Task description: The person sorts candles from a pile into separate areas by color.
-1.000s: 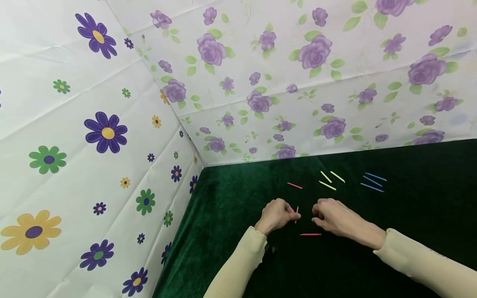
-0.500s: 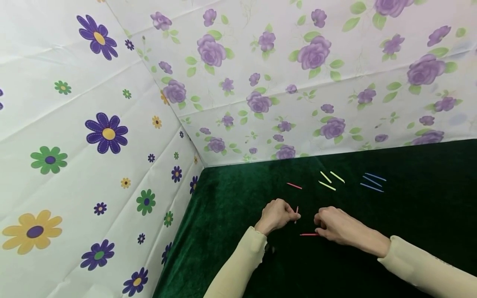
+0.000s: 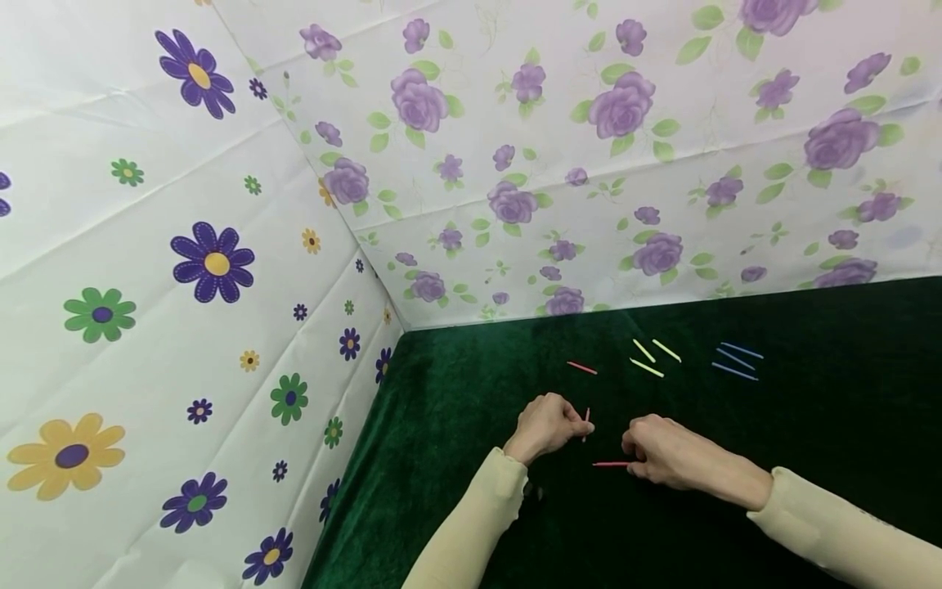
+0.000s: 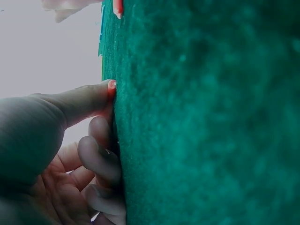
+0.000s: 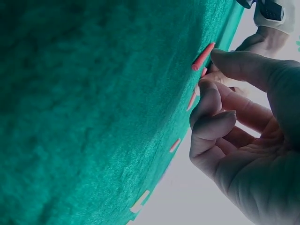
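My left hand (image 3: 547,427) is low over the dark green cloth, pinching a thin pinkish-red candle (image 3: 587,417) that lies pointing away from me. In the left wrist view, the thumb presses beside this candle's tip (image 4: 112,84), with the other fingers bent below. To the right, my right hand (image 3: 673,451) is at the right end of a second red candle (image 3: 609,464), which lies sideways on the cloth. The right wrist view shows the thumb tip (image 5: 220,56) right at this candle and the index fingertip (image 5: 204,83) a little apart from it.
A third red candle (image 3: 582,368) lies beyond my left hand. Three yellow candles (image 3: 647,367) and three blue candles (image 3: 734,371) lie grouped farther back to the right. Floral sheets (image 3: 471,147) rise behind and to the left of the cloth-covered table (image 3: 456,393).
My right hand has come down toward me, reaching the right end of the sideways red candle. The left hand and its candle have stayed in place.
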Motion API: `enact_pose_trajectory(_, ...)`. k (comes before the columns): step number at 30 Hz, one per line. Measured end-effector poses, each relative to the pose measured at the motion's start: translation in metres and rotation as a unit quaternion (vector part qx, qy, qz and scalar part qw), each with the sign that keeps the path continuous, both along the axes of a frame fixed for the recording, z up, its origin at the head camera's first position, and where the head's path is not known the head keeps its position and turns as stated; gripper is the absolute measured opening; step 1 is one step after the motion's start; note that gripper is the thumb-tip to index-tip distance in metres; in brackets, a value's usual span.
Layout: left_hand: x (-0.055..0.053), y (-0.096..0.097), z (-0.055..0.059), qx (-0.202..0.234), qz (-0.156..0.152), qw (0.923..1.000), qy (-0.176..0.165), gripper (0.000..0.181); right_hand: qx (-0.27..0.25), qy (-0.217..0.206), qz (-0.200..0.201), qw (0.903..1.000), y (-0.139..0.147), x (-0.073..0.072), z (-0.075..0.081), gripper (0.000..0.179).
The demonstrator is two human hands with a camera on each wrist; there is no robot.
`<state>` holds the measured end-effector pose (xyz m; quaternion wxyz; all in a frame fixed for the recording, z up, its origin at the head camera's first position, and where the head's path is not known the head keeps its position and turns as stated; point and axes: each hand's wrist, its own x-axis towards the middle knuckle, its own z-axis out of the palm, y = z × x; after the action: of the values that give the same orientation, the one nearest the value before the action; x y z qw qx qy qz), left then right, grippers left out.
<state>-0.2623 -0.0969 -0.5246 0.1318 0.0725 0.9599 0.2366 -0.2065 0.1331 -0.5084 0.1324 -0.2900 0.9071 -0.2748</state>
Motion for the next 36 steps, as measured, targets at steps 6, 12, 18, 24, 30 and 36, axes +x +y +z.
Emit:
enact_pose_trajectory(6, 0.0, 0.0, -0.001, -0.001, -0.001, 1.0, 0.002, 0.032, 0.006, 0.005, 0.003, 1.0, -0.001, -0.001, -0.002, 0.013)
enact_pose_trajectory(12, 0.001, 0.0, -0.001, -0.001, -0.002, 1.0, 0.001, 0.033, 0.012, -0.001, 0.007, 0.9999, -0.003, -0.001, -0.005, 0.01)
enact_pose_trajectory(18, 0.001, -0.001, -0.001, 0.0, -0.004, 1.0, 0.003, 0.032, 0.015, -0.009, 0.013, 0.9998, -0.008, -0.003, -0.006, 0.011)
enact_pose_trajectory(24, 0.001, -0.001, 0.0, 0.0, -0.005, 1.0, 0.004, 0.032, 0.018, -0.013, 0.017, 0.9996, -0.01, -0.005, -0.005, 0.015)
enact_pose_trajectory(30, 0.0, -0.001, 0.001, -0.002, -0.008, 0.9999, 0.01, 0.032, 0.009, -0.003, 0.023, 0.9997, -0.011, -0.006, -0.006, 0.019)
enact_pose_trajectory(36, 0.0, -0.002, 0.001, -0.003, -0.012, 0.9998, 0.013, 0.031, 0.001, -0.014, 0.024, 0.9996, -0.011, -0.006, -0.008, 0.022)
